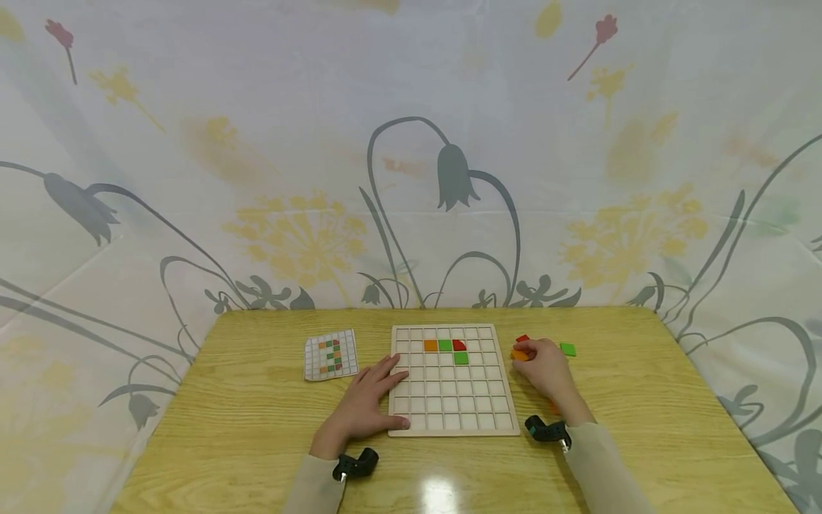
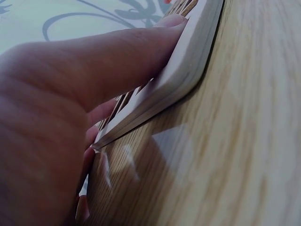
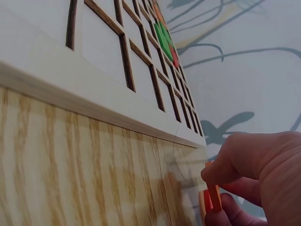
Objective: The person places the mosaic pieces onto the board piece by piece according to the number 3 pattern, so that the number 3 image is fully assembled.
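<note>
A wooden grid board (image 1: 452, 432) lies in the middle of the table. In its upper cells sit an orange square tile (image 1: 430, 345), two green tiles (image 1: 445, 345) and a red tile with a rounded corner (image 1: 459, 345). My left hand (image 1: 364, 405) rests with spread fingers on the board's left edge, its thumb (image 2: 127, 56) lying over the near corner. To the right of the board, my right hand (image 1: 546, 368) pinches an orange tile (image 3: 214, 195) between thumb and finger. Just beyond those fingertips lies a red tile (image 1: 523, 338).
A printed card (image 1: 330, 355) showing a grid with coloured squares lies left of the board. One green tile (image 1: 568, 349) is right of my right hand. Something orange (image 1: 554, 407) shows partly from under that wrist. A patterned curtain (image 1: 411, 235) hangs behind the table.
</note>
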Demonstrator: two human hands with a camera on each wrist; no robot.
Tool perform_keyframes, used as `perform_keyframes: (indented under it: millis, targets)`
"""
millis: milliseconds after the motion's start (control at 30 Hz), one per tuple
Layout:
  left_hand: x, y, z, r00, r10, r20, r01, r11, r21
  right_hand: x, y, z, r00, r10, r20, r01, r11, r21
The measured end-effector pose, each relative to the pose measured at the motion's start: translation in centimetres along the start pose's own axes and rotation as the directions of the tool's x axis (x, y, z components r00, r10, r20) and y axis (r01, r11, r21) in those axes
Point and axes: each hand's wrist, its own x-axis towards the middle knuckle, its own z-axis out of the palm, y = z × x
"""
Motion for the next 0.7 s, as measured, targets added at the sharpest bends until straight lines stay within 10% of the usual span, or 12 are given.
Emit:
perform_keyframes:
  millis: [700]
  targets:
    - [0.0,0.0,0.1,1.0,0.001,-0.001,-0.001,1.0,0.002,-0.4,-1.2,0.4,0.996,-0.077,0.052,0.075,0.996,0.041]
